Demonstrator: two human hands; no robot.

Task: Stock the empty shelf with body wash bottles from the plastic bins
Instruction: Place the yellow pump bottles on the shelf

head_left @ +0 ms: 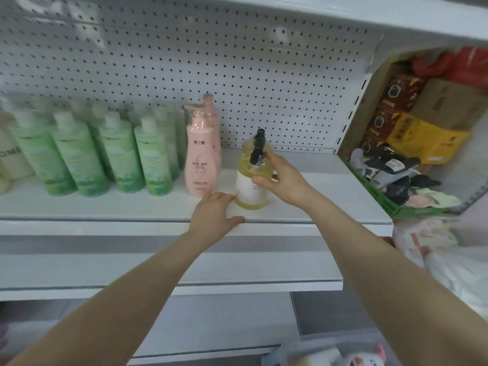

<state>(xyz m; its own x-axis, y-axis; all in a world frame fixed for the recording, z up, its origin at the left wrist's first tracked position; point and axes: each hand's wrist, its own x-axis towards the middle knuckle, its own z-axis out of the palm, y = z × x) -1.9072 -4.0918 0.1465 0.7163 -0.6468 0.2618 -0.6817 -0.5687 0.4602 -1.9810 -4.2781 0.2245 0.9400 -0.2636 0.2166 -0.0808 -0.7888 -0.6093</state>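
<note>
Green bottles (pixel 79 154) left of yellow bottle (pixel 248 187): four in front row, more behind, blurred. Two pink bottles (pixel 200 157) just left of it. Left hand (pixel 215 215) flat on shelf (pixel 330 202) front edge, at its base. Right hand (pixel 280 178) curled around it, upright. Open shelf surface right of it, to end edge.
</note>
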